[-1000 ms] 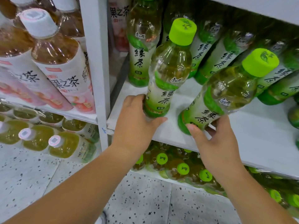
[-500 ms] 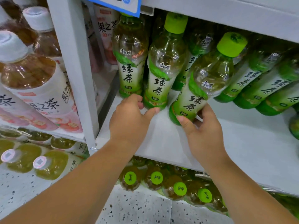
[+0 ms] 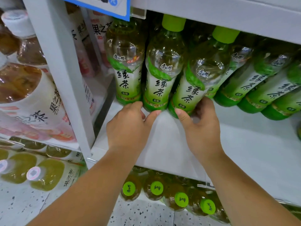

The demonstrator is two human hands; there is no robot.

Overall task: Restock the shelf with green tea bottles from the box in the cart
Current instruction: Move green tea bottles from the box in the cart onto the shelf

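Observation:
Two green tea bottles with green caps stand at the back left of the white shelf [image 3: 244, 152]. My left hand [image 3: 128, 126] pinches the base of the middle bottle [image 3: 157, 85], thumb in front and fingers on its left side. My right hand [image 3: 202, 128] grips the base of the neighbouring bottle [image 3: 192, 90], which leans slightly to the right. Another green tea bottle [image 3: 126, 75] stands just left of them, against the shelf's side. A row of further green tea bottles [image 3: 254, 82] fills the back right.
A white upright post [image 3: 65, 79] separates this bay from fruit tea bottles [image 3: 32, 98] on the left. The upper shelf edge [image 3: 228, 15] hangs low over the caps. Green-capped bottles [image 3: 156, 188] sit on the shelf below, above a speckled floor [image 3: 143, 216].
Both hands have pushed their bottles deeper onto the shelf. The bottles now stand closer together and more upright, next to the bottle at the left side.

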